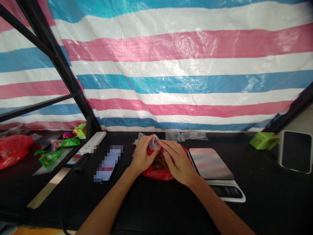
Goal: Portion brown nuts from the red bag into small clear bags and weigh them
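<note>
Both my hands meet over a red plastic bag (pixel 161 176) that lies spread on the black table. Small dark brown pieces (pixel 160 161) fill the bag; I cannot make out their kind. My left hand (pixel 144 153) has its fingers closed on a small clear plastic bag (pixel 154 143). From the other side my right hand (pixel 176 160) pinches the same clear bag, its thumb low over the brown pieces. Just right of my right hand sits a kitchen scale (pixel 212 164) with a shiny plate and a dark button panel.
More clear bags (pixel 186 135) lie along the table's back edge. A phone (pixel 109 164) and a white power strip (pixel 94 142) are at left, near wrapped sweets (pixel 70 142) and another red bag (pixel 14 148). A green box (pixel 264 140) stands at right beside a white-framed device (pixel 295 151).
</note>
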A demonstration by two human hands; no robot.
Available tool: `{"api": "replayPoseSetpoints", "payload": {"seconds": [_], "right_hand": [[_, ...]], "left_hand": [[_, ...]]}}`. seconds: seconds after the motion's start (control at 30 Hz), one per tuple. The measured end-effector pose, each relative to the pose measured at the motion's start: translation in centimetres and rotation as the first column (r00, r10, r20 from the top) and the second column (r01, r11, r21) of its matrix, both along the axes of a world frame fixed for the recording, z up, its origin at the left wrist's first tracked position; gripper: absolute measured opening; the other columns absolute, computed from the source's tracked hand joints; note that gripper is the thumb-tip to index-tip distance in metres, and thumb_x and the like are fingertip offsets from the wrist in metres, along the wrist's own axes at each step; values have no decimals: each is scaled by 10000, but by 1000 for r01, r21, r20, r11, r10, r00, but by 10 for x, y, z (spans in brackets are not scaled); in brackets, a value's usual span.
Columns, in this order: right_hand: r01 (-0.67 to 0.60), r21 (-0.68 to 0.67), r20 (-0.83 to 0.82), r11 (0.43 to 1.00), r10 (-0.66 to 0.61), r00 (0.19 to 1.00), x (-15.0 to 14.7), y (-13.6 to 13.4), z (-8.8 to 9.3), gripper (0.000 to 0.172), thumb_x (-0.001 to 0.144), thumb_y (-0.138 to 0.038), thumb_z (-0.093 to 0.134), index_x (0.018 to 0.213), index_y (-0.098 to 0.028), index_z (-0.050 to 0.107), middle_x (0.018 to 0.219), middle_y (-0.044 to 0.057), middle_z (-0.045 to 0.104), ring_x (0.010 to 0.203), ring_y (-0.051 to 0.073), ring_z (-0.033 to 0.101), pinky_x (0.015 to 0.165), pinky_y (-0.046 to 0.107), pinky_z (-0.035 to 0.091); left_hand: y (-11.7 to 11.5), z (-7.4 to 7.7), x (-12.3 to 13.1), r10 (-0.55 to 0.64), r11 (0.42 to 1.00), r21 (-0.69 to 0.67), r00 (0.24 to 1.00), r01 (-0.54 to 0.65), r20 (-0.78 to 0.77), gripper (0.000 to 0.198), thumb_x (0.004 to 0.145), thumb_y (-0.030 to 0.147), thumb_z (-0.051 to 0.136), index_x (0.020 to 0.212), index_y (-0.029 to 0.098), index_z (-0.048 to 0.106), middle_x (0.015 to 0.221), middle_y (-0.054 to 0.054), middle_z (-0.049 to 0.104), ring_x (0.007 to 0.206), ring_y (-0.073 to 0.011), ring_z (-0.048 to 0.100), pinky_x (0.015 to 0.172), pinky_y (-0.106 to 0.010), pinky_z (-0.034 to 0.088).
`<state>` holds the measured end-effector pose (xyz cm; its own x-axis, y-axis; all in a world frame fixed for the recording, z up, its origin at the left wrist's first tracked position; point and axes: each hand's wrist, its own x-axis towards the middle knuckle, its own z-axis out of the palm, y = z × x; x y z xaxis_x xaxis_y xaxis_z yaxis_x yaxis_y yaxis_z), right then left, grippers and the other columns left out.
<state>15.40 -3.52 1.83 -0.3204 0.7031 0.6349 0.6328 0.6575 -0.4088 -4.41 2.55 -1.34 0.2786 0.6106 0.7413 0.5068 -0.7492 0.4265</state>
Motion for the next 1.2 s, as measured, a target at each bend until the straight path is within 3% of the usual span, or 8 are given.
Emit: {"api": "replayPoseSetpoints", "payload": {"seconds": [0.2, 0.3, 0.53, 0.63, 0.7, 0.8, 0.97, 1.2], "right_hand": [[326, -43, 162, 944, -315, 935, 5, 8, -6, 152, 1001, -307, 548, 994, -231, 679, 1017, 71, 725, 1035, 276, 597, 943, 435, 392], [389, -62, 282, 919, -358, 890, 8, 13, -16, 157, 958, -375, 629, 983, -228, 676, 982, 75, 726, 1034, 291, 582, 962, 452, 348], [386, -91, 282, 918, -348, 894, 12, 18, -27, 258, 918, -196, 606, 1171, -229, 649, 1172, 71, 735, 1213, 275, 535, 1031, 439, 276], [425, -65, 352, 903, -377, 856, 15, 17, -23, 346, 856, -102, 584, 1170, -224, 663, 1192, 87, 725, 1239, 293, 506, 1043, 451, 261], [445, -55, 383, 894, -392, 836, 18, 16, -20, 386, 809, -68, 578, 1147, -227, 675, 1196, 94, 721, 1246, 306, 492, 1048, 463, 250], [443, -68, 395, 894, -384, 835, 23, 15, -17, 432, 752, -29, 560, 1115, -226, 685, 1192, 87, 725, 1272, 313, 468, 1063, 480, 226], [336, -165, 391, 927, -251, 886, 30, 16, -11, 481, 669, 14, 543, 1054, -233, 692, 1128, 55, 746, 1292, 296, 463, 1067, 473, 216], [217, -205, 388, 955, -124, 913, 32, 12, -10, 465, 705, 35, 557, 1051, -246, 690, 1114, 28, 733, 1259, 269, 488, 1060, 442, 250]], "left_hand": [[1, 7, -3, 157, 979, -163, 962, -121, 224, 280, 1002, 307, 507, 1263, 218, 554, 1140, -92, 659, 1048, -224, 643, 945, -367, 495], [0, 13, -4, 206, 943, -307, 946, -125, 249, 252, 1016, 353, 475, 1219, 228, 557, 1093, -69, 690, 968, -211, 676, 866, -330, 504], [-14, 31, -2, 165, 911, -377, 986, -166, -37, 154, 962, 354, 531, 1051, 237, 577, 864, -9, 685, 769, -198, 656, 696, -292, 434], [-24, 40, 0, -28, 923, -384, 991, -23, -128, 146, 931, 355, 571, 1007, 231, 575, 856, -4, 673, 786, -195, 649, 712, -291, 434], [-31, 46, 2, -242, 879, -465, 941, 109, -238, 206, 867, 385, 665, 991, 238, 590, 866, 8, 674, 774, -190, 637, 701, -285, 439], [-39, 52, 6, -366, 825, -547, 871, 141, -328, 418, 753, 458, 785, 1064, 252, 596, 1009, -6, 690, 848, -217, 653, 728, -296, 469], [-33, 47, 4, -307, 855, -517, 843, 40, -442, 509, 735, 368, 813, 1170, 267, 571, 1212, -40, 639, 983, -258, 677, 828, -331, 493], [-12, 19, -3, -151, 920, -390, 868, -52, -473, 350, 781, 420, 799, 1040, 266, 620, 1068, -47, 695, 926, -280, 689, 763, -322, 464]]}}
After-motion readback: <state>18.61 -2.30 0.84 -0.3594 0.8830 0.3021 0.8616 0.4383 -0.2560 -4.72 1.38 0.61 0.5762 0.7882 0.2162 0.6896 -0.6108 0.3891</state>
